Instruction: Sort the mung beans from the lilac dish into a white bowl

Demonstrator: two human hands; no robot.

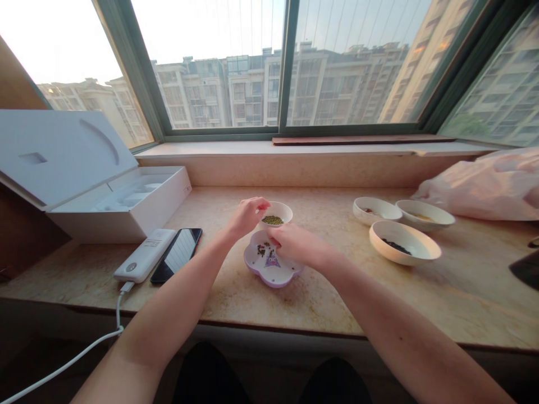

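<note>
A small white bowl (286, 209) with green mung beans (273, 220) in it stands on the counter. Just in front of it is a flower-shaped white dish (273, 276) with a purple rim and a cartoon print; a few loose beans (261, 250) lie in its left and middle part. My left hand (249, 216) hovers at the bowl's left rim, fingers bent together in a pinch; whatever is between them is too small to see. Over the dish's right side, my right hand (295, 244) reaches down among the beans with closed fingers, their tips partly hidden.
Three white bowls (405, 255) with small dark and pale contents stand at the right, before a pinkish plastic bag (484, 182). To the left are an open white box (158, 205), a white power bank (144, 255) with a cable (80, 356), and a black phone (179, 255).
</note>
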